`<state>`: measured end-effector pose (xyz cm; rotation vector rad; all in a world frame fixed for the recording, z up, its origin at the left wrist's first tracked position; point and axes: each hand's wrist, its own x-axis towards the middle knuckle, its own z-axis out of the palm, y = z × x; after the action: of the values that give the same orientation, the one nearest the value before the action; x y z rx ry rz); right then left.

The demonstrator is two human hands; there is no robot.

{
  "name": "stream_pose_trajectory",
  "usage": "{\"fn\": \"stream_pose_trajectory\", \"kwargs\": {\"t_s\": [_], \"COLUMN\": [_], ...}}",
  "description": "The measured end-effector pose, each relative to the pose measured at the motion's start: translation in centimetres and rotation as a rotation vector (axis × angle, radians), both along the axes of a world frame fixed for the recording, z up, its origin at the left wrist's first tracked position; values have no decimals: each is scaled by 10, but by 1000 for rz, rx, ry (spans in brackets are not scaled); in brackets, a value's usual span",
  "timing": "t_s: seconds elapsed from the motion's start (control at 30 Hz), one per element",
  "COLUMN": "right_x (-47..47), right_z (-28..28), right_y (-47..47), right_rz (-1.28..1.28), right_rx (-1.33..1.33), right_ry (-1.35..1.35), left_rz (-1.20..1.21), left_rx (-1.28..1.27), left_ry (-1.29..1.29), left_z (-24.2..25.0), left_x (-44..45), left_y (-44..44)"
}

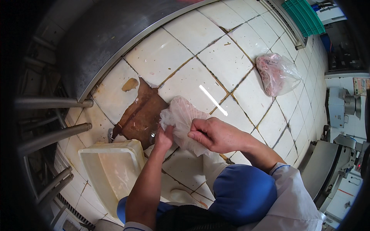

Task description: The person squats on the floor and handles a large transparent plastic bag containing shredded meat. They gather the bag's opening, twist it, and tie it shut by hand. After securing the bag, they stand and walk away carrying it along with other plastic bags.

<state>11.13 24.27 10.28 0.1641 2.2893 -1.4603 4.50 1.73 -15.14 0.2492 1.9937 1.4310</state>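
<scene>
A clear plastic bag with pinkish contents (pixel 188 111) is held low over the tiled floor, between my two hands. My left hand (pixel 164 138) grips the gathered plastic at the bag's left side. Closed in a fist, my right hand (pixel 209 135) is over the bag's right side; its fingertips are partly hidden, and the plastic lies just under it. Farther off to the right, another clear bag with pink, meat-like contents (pixel 270 75) lies on the floor tiles. An off-white plastic tub (pixel 111 149) stands beside my left forearm.
A stainless steel table (pixel 121 31) spans the upper left, with metal legs (pixel 57 102) at the left. Broken tiles expose a brown patch (pixel 144 112) in the floor. A green plastic crate (pixel 303 17) is at the upper right. Metal kitchen machines (pixel 321 164) stand along the right.
</scene>
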Motion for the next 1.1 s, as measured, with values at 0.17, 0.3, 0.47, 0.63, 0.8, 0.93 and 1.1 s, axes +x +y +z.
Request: {"fn": "stream_pose_trajectory", "kwargs": {"t_s": [0.17, 0.3, 0.47, 0.63, 0.8, 0.93, 1.1], "right_x": [-1, -7, -9, -10, -10, -11, -11], "right_z": [1, 1, 0, 0, -1, -2, -3], "right_y": [1, -3, -4, -4, -5, -6, -5], "right_rz": [5, 3, 12, 32, 45, 53, 56], "right_rx": [5, -3, 30, 33, 14, 10, -3], "right_ry": [10, 61, -17, -35, -43, -27, -14], "left_rz": [-15, -83, -74, -99, -51, -26, -52], "left_rx": [29, 31, 34, -61, -74, -42, -75], "left_ry": [-27, 45, 110, 138, 62, 47, 90], "left_z": [0, -1, 6, 11, 4, -3, -4], "left_x": [1, -3, -2, -2, 1, 4, 3], "left_y": [1, 0, -2, -2, -3, -4, -5]}}
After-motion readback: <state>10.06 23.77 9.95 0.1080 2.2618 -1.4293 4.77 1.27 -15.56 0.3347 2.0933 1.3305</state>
